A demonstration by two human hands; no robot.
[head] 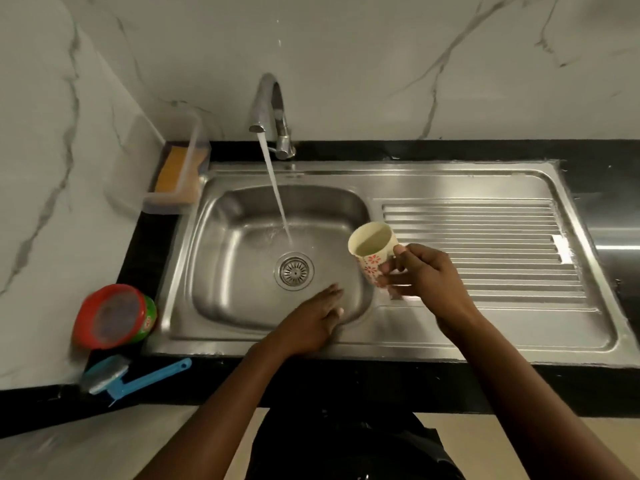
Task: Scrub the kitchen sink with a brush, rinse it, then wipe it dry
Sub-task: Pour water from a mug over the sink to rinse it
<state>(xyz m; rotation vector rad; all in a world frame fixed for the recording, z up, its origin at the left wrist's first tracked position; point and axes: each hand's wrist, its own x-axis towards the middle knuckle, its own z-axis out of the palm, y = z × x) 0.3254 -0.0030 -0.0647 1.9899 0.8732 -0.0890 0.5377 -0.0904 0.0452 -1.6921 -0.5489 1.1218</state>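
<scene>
**Sink** point(450, 183): stainless, single basin w/ ribbed drainboard point(485, 251) to the R, set in black counter point(346, 386). Tap point(268, 105) at rear is running. The water stream point(277, 199) falls into the basin and lands just behind the drain strainer point(294, 270). Basin floor looks wet round the landing spot.

**L grip** point(311, 323): fingers straight, slightly apart, palm down. It is laid flat on the basin's near-R inner wall. Fingertips point toward the strainer but stop short of it. Holds nothing.

**R grip** point(426, 275): clamped on a cup point(372, 245), cream w/ red flower print. Thumb and fingers curl round the cup's lower body. Cup is tilted, mouth facing up and L. It is held in the air over the basin's R edge, beside the stream and clear of it. Contents: cannot tell.

**Brush** point(135, 377): blue handle, lies flat on counter at front-L, outside the sink rim. Head to the L, handle pointing R and slightly back. Neither grip touches it. It is well apart from L grip and farther still from R grip.

**Other items:**
- Red-lidded green tub point(114, 317) on counter just L of sink, just behind the brush, tilted w/ lid toward camera.
- Clear tray point(162, 202) at rear-L corner, holding an orange sponge point(176, 171).
- Marble-look wall point(346, 46) behind and to the L.
</scene>
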